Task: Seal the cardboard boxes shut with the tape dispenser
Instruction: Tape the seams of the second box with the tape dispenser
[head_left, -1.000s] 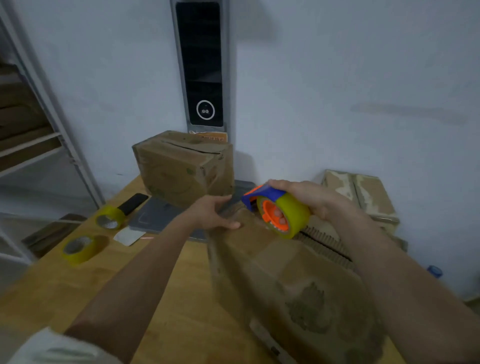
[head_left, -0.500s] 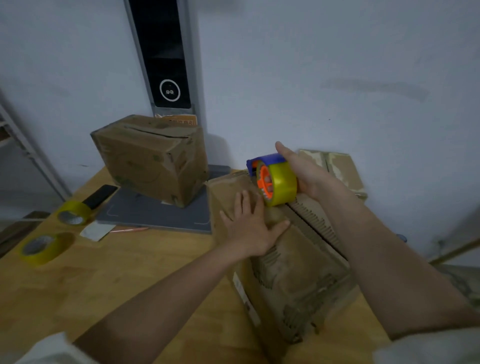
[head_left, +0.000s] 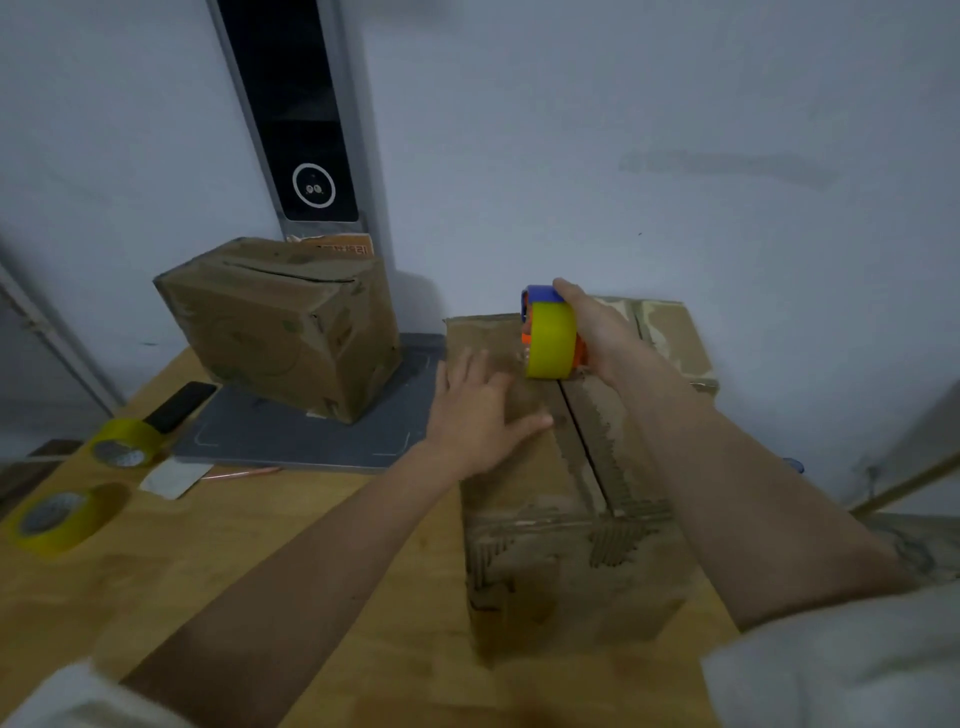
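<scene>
Item: my right hand (head_left: 602, 338), fingers curled round the tape dispenser (head_left: 549, 332), a blue and orange frame carrying a yellow roll. It sits on the far end of the top of the near cardboard box (head_left: 566, 499), right over the centre seam where the two flaps meet.

Item: my left hand (head_left: 480, 410), fingers straight and spread, palm pressed flat on the left flap of that box, just beside the dispenser. It grips nothing.

Item: near cardboard box, on the wooden table (head_left: 208, 561) in front of me, worn, with torn strips showing corrugation along the seam and front edge. The seam shows as a dark gap from the dispenser toward me. My right forearm lies across the right flap and hides much of it.

Item: second cardboard box (head_left: 280, 327), to the left and further back, tilted on a grey mat (head_left: 291, 436), well apart from my hands; a slit shows in its top.

Item: third cardboard box (head_left: 670, 332), against the wall behind my right hand, partly hidden by it.

Item: two spare yellow tape rolls (head_left: 124, 441) (head_left: 57, 517) lying at the left edge of the table. A dark phone (head_left: 179, 405) lies near the farther roll, a pale card (head_left: 174, 478) beside it.

Item: tall grey and black panel (head_left: 301, 124) standing against the wall behind the second box.
</scene>
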